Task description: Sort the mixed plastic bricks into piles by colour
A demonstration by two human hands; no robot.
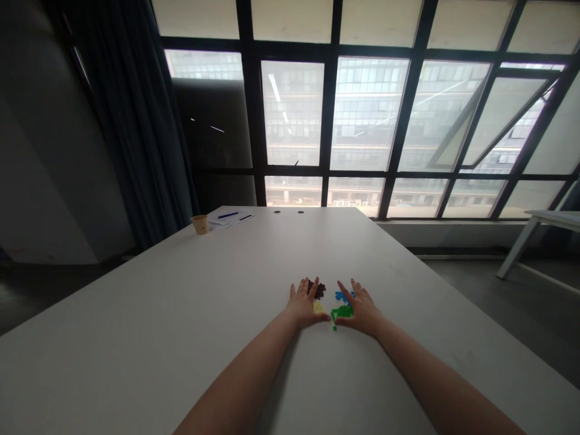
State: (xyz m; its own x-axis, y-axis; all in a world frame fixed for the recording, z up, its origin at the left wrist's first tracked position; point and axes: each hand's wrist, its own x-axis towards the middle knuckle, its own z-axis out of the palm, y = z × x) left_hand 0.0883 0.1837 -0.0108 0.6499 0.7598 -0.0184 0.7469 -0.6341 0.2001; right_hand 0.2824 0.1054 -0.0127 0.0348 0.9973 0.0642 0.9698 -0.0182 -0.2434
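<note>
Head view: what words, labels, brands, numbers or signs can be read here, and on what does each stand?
No text can be read.
Sheets of paper on the white table: any writing is too small to read.
Paper cup: no print can be made out.
Green pieces: no marks can be made out.

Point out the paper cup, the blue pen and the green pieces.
Paper cup [200, 225], head view, side wall.
Blue pen [228, 214], head view, middle of barrel.
Green pieces [342, 312], head view, largest cluster.
</note>
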